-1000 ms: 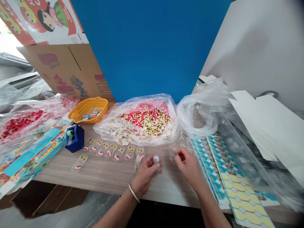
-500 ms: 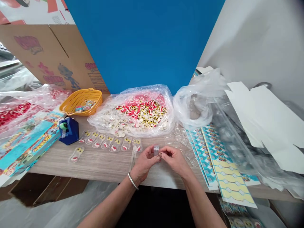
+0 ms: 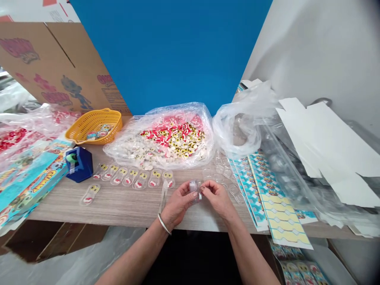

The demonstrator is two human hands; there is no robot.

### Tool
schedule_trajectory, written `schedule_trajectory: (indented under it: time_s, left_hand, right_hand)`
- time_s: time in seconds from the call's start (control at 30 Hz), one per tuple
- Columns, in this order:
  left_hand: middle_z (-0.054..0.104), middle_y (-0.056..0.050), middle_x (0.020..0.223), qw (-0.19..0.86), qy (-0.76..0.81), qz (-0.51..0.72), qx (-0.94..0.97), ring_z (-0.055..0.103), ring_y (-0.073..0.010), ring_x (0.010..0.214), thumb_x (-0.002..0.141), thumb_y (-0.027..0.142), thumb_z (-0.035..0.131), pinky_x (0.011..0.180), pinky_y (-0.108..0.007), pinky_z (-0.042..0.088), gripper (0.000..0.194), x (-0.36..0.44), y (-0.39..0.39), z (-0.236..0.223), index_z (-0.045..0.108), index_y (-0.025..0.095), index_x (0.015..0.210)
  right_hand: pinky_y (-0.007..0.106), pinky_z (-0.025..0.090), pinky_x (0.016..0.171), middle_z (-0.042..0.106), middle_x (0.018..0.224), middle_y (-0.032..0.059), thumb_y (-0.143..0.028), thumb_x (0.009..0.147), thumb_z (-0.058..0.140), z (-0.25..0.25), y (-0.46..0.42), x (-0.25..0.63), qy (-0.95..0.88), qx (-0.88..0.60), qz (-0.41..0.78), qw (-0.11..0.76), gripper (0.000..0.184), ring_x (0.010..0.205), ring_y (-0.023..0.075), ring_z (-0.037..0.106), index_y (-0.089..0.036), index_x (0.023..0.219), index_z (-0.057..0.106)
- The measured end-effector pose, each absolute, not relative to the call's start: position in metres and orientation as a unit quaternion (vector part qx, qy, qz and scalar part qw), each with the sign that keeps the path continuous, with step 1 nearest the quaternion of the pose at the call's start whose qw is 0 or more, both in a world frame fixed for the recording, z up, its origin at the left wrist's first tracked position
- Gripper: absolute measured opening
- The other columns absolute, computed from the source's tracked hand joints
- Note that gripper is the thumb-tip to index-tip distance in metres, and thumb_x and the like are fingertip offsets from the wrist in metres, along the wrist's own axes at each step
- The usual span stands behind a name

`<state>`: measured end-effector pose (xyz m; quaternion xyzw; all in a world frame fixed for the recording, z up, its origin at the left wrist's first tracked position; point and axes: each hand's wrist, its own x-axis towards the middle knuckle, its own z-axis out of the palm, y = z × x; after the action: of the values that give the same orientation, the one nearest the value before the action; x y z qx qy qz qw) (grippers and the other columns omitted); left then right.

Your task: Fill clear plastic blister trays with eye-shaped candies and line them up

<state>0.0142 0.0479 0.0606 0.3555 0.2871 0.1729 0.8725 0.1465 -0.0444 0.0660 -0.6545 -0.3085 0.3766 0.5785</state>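
At the near edge of the table (image 3: 118,213), a clear plastic piece (image 3: 195,190) is pinched between the left hand (image 3: 178,206) and right hand (image 3: 218,200); gummy blister packs (image 3: 133,178) are lined up left.

Clear plastic blister (image 3: 195,190) (tiny) between both hands (image 3: 178,205)

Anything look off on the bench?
One filled clear blister lies out of line, below and tilted away from the neat row of blisters on the wood-grain table.
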Motion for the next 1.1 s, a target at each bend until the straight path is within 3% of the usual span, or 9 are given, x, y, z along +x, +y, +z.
schedule_trajectory:
  time_s: [0.17,0.27,0.37,0.47,0.57,0.67,0.77,1.1]
  left_hand:
    - [0.067,-0.008,0.113,0.861,0.324,0.165,0.357,0.065,-0.0231,0.103,0.068,0.028,0.089,0.088,-0.036,0.054,0.052,0.012,0.054,0.056,0.067,0.020,0.114]
    - [0.066,-0.008,0.114,0.850,0.354,0.159,0.355,0.066,-0.0247,0.105,0.065,0.028,0.092,0.088,-0.036,0.055,0.053,0.012,0.056,0.055,0.067,0.019,0.111]
    - [0.066,-0.009,0.114,0.851,0.357,0.148,0.357,0.066,-0.0244,0.105,0.064,0.029,0.092,0.087,-0.035,0.055,0.053,0.014,0.055,0.055,0.067,0.019,0.109]
    - [0.066,-0.009,0.115,0.853,0.354,0.141,0.357,0.066,-0.0250,0.106,0.063,0.030,0.093,0.088,-0.036,0.055,0.055,0.018,0.051,0.056,0.067,0.019,0.110]
    - [0.067,-0.010,0.116,0.854,0.351,0.141,0.358,0.066,-0.0270,0.108,0.063,0.031,0.093,0.090,-0.038,0.054,0.057,0.020,0.049,0.057,0.067,0.019,0.112]
    - [0.068,-0.010,0.116,0.850,0.335,0.150,0.379,0.064,-0.0277,0.111,0.063,0.032,0.092,0.092,-0.037,0.052,0.060,0.020,0.048,0.054,0.066,0.020,0.117]
    - [0.069,-0.008,0.116,0.836,0.317,0.163,0.416,0.062,-0.0245,0.112,0.064,0.030,0.092,0.097,-0.035,0.048,0.063,0.020,0.047,0.050,0.065,0.022,0.121]
    - [0.068,-0.007,0.112,0.879,0.291,0.142,0.351,0.061,-0.0208,0.103,0.067,0.026,0.090,0.091,-0.035,0.051,0.055,0.018,0.042,0.055,0.068,0.021,0.118]
  right_hand:
    - [0.027,0.038,0.057,0.056,0.063,-0.0014,-0.036,0.078,0.057,0.061,-0.050,0.172,-0.289,-0.723,0.293,0.555,0.019,0.059,0.0149,0.050,-0.020,0.069,0.060]
    - [0.029,0.042,0.062,0.059,0.066,0.0008,-0.032,0.081,0.053,0.069,-0.056,0.208,-0.307,-0.793,0.134,0.509,0.017,0.063,0.0173,0.054,-0.020,0.071,0.060]
    - [0.035,0.044,0.078,0.066,0.082,0.0085,-0.025,0.089,0.050,0.081,-0.059,0.241,-0.331,-0.870,-0.076,0.357,0.019,0.079,0.0223,0.059,-0.018,0.080,0.065]
    - [0.042,0.042,0.088,0.069,0.098,0.0156,-0.022,0.093,0.050,0.089,-0.055,0.249,-0.370,-0.890,-0.134,0.231,0.020,0.094,0.0286,0.060,-0.015,0.093,0.069]
    - [0.040,0.044,0.088,0.070,0.103,0.0131,-0.023,0.094,0.053,0.088,-0.052,0.226,-0.430,-0.848,-0.046,0.305,0.020,0.096,0.0264,0.062,-0.016,0.102,0.070]
    - [0.031,0.048,0.078,0.071,0.091,0.0056,-0.027,0.092,0.058,0.082,-0.052,0.187,-0.449,-0.750,0.179,0.452,0.015,0.084,0.0197,0.065,-0.020,0.095,0.071]
    - [0.027,0.049,0.070,0.070,0.080,0.0017,-0.030,0.087,0.064,0.076,-0.053,0.160,-0.409,-0.666,0.344,0.519,0.012,0.075,0.0168,0.064,-0.020,0.087,0.071]
    - [0.028,0.048,0.065,0.066,0.071,0.0006,-0.038,0.085,0.066,0.073,-0.056,0.155,-0.338,-0.617,0.423,0.571,0.020,0.066,0.0156,0.061,-0.019,0.079,0.069]
